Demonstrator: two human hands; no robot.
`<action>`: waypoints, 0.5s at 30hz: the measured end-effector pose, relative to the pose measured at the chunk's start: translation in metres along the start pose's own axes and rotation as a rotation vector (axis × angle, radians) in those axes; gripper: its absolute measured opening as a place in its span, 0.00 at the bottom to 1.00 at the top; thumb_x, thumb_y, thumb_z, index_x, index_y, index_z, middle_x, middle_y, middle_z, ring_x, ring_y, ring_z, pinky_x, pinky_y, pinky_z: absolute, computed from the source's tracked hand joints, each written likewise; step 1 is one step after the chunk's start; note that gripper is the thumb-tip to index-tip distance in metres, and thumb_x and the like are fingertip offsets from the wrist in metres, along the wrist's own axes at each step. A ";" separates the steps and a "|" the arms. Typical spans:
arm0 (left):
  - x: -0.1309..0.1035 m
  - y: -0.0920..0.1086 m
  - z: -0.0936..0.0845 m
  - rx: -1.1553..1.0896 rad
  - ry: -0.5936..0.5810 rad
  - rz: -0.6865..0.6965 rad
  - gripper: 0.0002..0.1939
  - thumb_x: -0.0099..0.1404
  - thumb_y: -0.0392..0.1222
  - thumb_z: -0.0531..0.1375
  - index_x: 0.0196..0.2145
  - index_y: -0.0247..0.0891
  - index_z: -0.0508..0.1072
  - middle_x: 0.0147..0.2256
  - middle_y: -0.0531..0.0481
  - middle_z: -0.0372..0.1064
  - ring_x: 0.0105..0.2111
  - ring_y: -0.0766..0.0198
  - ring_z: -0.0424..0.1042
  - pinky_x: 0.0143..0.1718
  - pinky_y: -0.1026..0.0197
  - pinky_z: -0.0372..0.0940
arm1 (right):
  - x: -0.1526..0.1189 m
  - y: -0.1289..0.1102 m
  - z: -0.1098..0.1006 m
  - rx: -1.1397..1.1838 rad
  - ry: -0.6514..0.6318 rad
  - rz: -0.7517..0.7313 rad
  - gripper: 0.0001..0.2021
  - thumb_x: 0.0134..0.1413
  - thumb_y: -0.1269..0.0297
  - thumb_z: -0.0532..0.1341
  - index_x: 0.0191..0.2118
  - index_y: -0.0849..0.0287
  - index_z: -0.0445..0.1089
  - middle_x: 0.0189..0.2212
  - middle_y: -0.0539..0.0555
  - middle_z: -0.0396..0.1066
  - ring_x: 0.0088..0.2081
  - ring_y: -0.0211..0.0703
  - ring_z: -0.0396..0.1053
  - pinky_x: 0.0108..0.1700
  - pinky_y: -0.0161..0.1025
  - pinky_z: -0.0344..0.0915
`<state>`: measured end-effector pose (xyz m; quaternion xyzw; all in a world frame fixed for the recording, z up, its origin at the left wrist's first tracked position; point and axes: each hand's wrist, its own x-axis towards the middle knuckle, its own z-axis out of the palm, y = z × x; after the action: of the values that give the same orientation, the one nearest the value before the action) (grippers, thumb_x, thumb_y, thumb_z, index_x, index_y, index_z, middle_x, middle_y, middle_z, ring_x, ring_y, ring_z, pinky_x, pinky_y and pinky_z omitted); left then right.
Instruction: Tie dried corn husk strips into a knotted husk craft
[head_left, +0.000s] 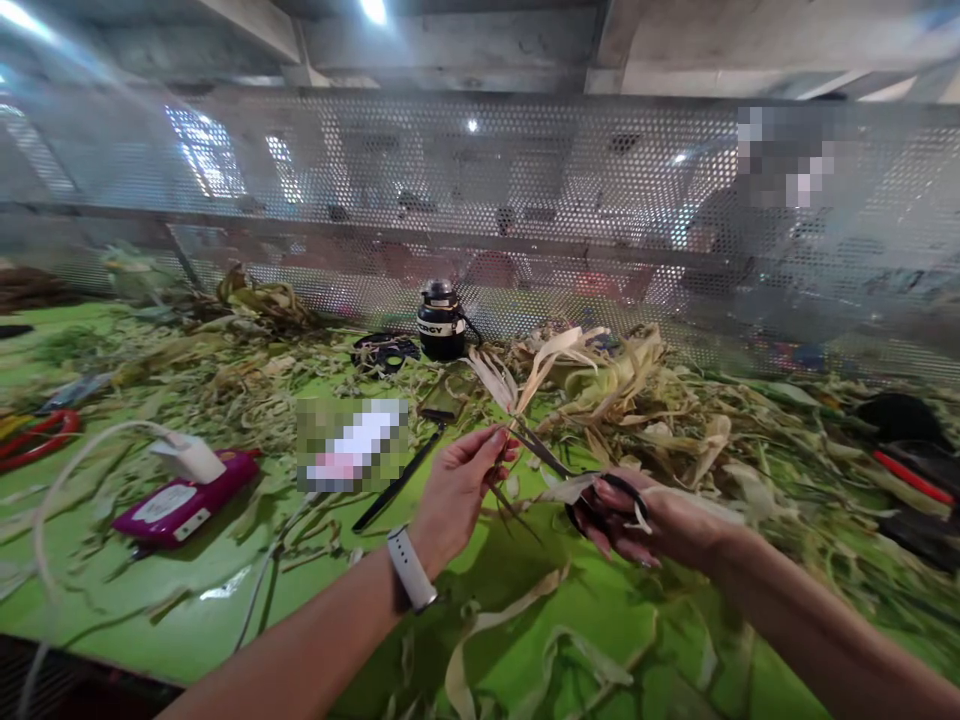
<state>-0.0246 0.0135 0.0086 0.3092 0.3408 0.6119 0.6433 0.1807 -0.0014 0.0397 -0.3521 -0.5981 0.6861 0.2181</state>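
My left hand [469, 480], with a pale watch band at the wrist, pinches a small bundle of dried husk strips [517, 390] whose pale ends fan out above the fingers. In my right hand [622, 515] are dark-handled scissors [544, 450], fingers through the loops. Their blades point up and left and meet the bundle just above my left fingertips; whether they are cutting into it I cannot tell. A loose pale husk strip [566, 490] lies across the scissors by my right fingers. Behind the hands spreads a heap of dry husks [630, 385].
On the green table [300, 610] are a purple power strip [187, 500] with a white charger [191, 458], a cable, a blurred-out phone [356, 445], a black bottle [442, 325] and red-handled tools [45, 440]. Scraps lie all about. A perforated metal screen [465, 200] stands behind; beyond it sits a person.
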 end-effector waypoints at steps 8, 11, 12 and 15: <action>-0.002 0.000 0.003 0.050 0.028 0.013 0.14 0.45 0.41 0.70 0.32 0.35 0.79 0.28 0.49 0.75 0.25 0.71 0.70 0.23 0.72 0.62 | 0.002 0.001 0.000 0.117 0.020 0.022 0.21 0.51 0.46 0.59 0.26 0.63 0.63 0.18 0.49 0.67 0.11 0.24 0.50 0.12 0.27 0.40; -0.003 -0.001 0.003 0.073 0.032 0.042 0.15 0.45 0.41 0.70 0.33 0.35 0.79 0.28 0.49 0.75 0.25 0.71 0.70 0.23 0.72 0.62 | 0.004 0.005 0.001 0.241 -0.005 0.018 0.21 0.48 0.46 0.61 0.26 0.62 0.62 0.19 0.49 0.68 0.10 0.24 0.50 0.11 0.26 0.40; -0.003 -0.001 0.003 0.079 0.033 0.051 0.15 0.45 0.42 0.70 0.34 0.35 0.79 0.28 0.49 0.75 0.25 0.71 0.69 0.23 0.72 0.62 | 0.005 0.006 0.002 0.299 -0.016 0.024 0.21 0.47 0.46 0.62 0.27 0.61 0.62 0.19 0.49 0.69 0.11 0.24 0.51 0.11 0.26 0.41; -0.004 -0.002 0.003 0.094 0.045 0.064 0.16 0.46 0.43 0.69 0.35 0.36 0.79 0.30 0.49 0.76 0.25 0.72 0.69 0.24 0.72 0.63 | 0.008 0.010 0.006 0.427 -0.037 0.051 0.22 0.44 0.44 0.63 0.29 0.60 0.61 0.21 0.48 0.70 0.12 0.26 0.55 0.11 0.25 0.43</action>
<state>-0.0214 0.0097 0.0093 0.3357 0.3736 0.6223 0.6003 0.1724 -0.0015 0.0282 -0.3003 -0.4342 0.8087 0.2595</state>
